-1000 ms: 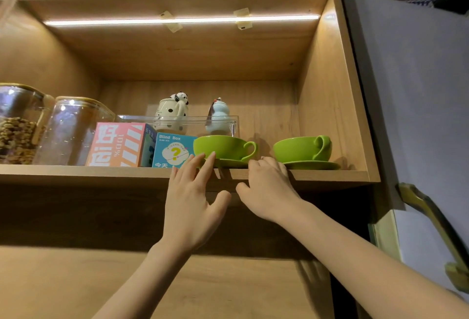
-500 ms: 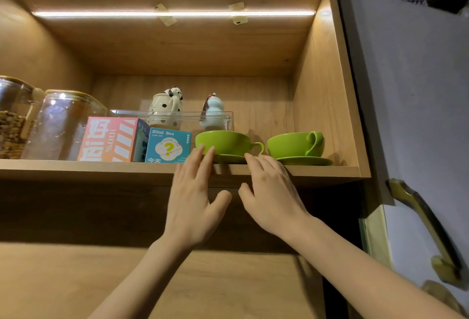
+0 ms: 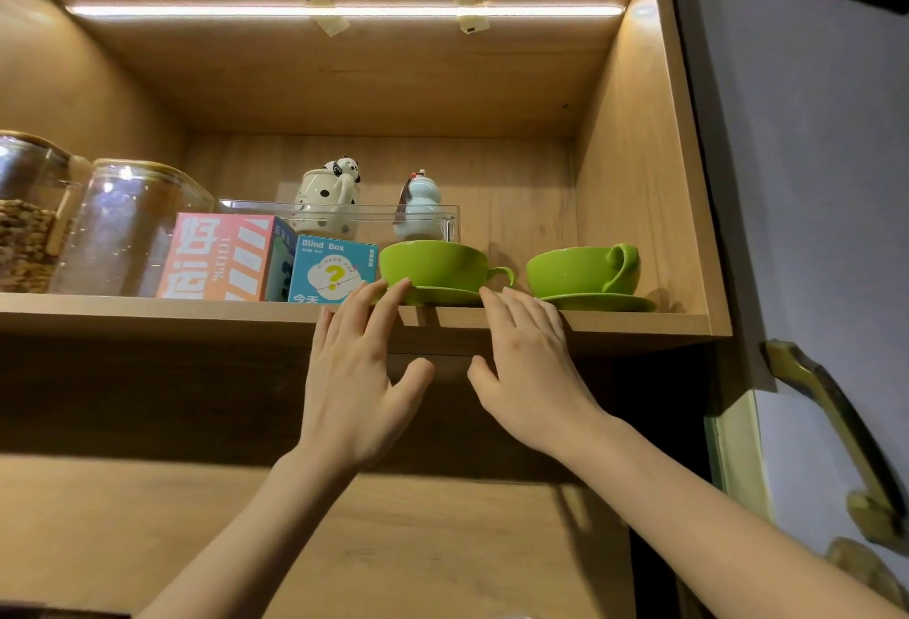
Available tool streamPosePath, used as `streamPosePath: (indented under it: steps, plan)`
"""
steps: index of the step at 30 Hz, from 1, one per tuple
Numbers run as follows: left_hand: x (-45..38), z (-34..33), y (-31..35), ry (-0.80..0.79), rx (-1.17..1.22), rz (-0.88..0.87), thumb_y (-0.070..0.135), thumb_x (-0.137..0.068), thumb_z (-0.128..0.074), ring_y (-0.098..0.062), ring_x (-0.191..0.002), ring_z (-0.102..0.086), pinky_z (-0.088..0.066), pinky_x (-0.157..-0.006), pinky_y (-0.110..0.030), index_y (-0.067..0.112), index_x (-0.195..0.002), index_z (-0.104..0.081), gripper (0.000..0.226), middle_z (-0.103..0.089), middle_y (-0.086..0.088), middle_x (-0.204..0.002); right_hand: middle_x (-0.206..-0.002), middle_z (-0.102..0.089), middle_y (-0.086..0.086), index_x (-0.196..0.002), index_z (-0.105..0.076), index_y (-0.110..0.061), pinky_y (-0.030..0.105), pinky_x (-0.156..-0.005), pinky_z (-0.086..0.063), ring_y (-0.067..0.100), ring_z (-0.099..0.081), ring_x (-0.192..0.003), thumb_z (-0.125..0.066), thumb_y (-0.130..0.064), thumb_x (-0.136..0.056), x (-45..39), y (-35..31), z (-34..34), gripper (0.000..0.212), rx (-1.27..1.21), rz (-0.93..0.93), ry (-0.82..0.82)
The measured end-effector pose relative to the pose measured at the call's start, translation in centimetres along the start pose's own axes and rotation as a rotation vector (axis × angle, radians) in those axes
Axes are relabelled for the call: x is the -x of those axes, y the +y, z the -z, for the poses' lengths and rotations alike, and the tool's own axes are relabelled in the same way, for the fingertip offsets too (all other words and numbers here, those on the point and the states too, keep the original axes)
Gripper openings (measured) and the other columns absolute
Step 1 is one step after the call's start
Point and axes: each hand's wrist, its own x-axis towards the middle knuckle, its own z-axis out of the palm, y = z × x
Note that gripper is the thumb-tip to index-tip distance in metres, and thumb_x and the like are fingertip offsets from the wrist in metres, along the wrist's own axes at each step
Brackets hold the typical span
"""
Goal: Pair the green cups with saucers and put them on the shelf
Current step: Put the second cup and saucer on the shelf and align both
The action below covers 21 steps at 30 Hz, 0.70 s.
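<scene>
Your fingertips cover the near rim of the left saucer [image 3: 445,296], so you cannot tell whether they touch it. The jar of grain [image 3: 24,220] at far left is cut off by the frame edge. Your left hand [image 3: 356,372] and right hand [image 3: 529,372] are both spread flat and empty at the front lip of the wooden shelf [image 3: 147,318]. The left green cup [image 3: 433,264] sits on its saucer; just right, the second green cup [image 3: 583,270] stands on its own saucer [image 3: 607,302]. A light strip [image 3: 344,9] glows overhead. A grey door [image 3: 811,175] stands open at right.
</scene>
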Motion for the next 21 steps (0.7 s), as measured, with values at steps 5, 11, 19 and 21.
streamPosePath:
  steps: [5, 11, 19, 21]
  plan:
    - [0.4, -0.2, -0.1, -0.031, 0.036, 0.02, 0.051, -0.067, -0.03, -0.014, -0.139, -0.022, -0.003, -0.115, -0.031, 0.034, -0.141, -0.023, 0.076, -0.028, 0.001, -0.15, -0.157, -0.016, 0.004, -0.148, -0.008, -0.015, 0.033, -0.118, 0.002, 0.018, -0.008, -0.146, -0.037, -0.023, -0.095, 0.1, 0.0, -0.3, 0.061, 0.036, 0.009, -0.018]
    - [0.0, 0.2, 0.7, -0.037, 0.005, 0.052, 0.054, -0.065, -0.028, -0.019, -0.138, -0.025, -0.024, -0.114, -0.047, 0.03, -0.141, -0.025, 0.08, -0.029, -0.003, -0.151, -0.159, -0.01, 0.004, -0.148, -0.003, -0.015, 0.033, -0.117, 0.005, 0.018, -0.004, -0.146, -0.037, -0.022, -0.094, -0.2, 0.3, 0.0, 0.064, 0.097, 0.036, -0.056]
    - [-0.4, 1.5, 3.9, -0.023, 0.066, 0.02, 0.051, -0.067, -0.028, -0.015, -0.133, -0.03, -0.029, -0.106, -0.035, 0.025, -0.139, -0.031, 0.077, -0.03, 0.0, -0.15, -0.158, -0.01, 0.006, -0.148, -0.008, -0.01, 0.035, -0.118, 0.001, 0.021, -0.003, -0.146, -0.033, -0.017, -0.095, 0.9, 1.2, 2.2, 0.059, 0.113, 0.081, -0.073]
    - [-0.7, 1.4, 5.8, -0.041, 0.16, 0.002, 0.043, -0.073, -0.035, -0.005, -0.121, -0.035, -0.029, -0.1, -0.027, 0.023, -0.135, -0.039, 0.065, -0.041, 0.0, -0.143, -0.157, -0.008, 0.013, -0.147, -0.007, -0.005, 0.04, -0.118, 0.004, 0.027, -0.002, -0.145, -0.041, -0.018, -0.092, 1.5, 1.7, 2.7, 0.066, 0.302, 0.1, -0.043]
